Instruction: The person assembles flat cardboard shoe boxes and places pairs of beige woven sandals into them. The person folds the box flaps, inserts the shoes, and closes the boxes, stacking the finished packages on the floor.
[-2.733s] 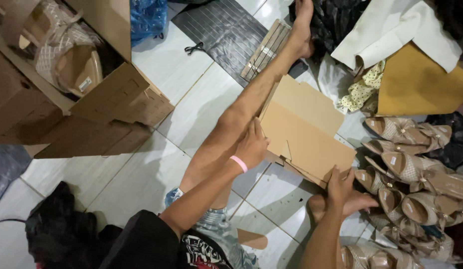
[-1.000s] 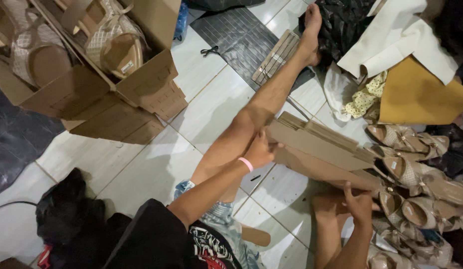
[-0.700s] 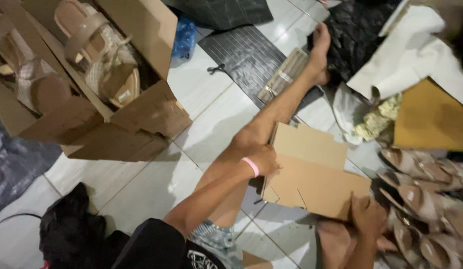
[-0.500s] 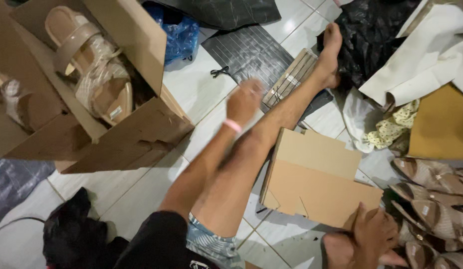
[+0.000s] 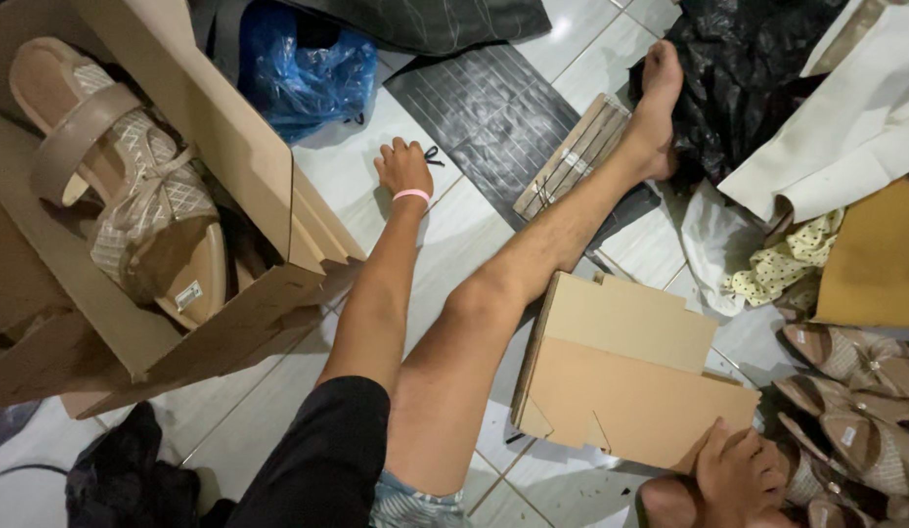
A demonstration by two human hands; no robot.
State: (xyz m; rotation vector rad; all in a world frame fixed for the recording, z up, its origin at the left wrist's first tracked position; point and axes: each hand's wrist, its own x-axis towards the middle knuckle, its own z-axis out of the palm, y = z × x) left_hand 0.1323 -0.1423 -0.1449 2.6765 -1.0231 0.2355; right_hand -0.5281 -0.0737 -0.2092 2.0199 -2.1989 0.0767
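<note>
My left hand (image 5: 403,168) stretches far forward over the white tiled floor, fingers spread and tips down, next to a small black looped object (image 5: 433,154); a pink band circles the wrist. Whether it grips the object is unclear. My right hand (image 5: 736,467) holds the near edge of a flat, partly folded cardboard box (image 5: 625,376) lying on the floor by my knee. My bare leg (image 5: 532,264) extends between both arms, its foot resting on a bundle of wooden strips (image 5: 574,156).
A large open cardboard box (image 5: 239,186) holding beige sandals (image 5: 132,220) stands at left. Beyond lie a blue plastic bag (image 5: 298,68), a dark ribbed mat (image 5: 493,103), a black bag (image 5: 748,88) and white cloth (image 5: 845,127). Several sandals (image 5: 855,401) pile up at right.
My left hand let go of the flat cardboard box and reached forward to the small black object. The flat box dropped onto the floor; my right hand stays on its edge.
</note>
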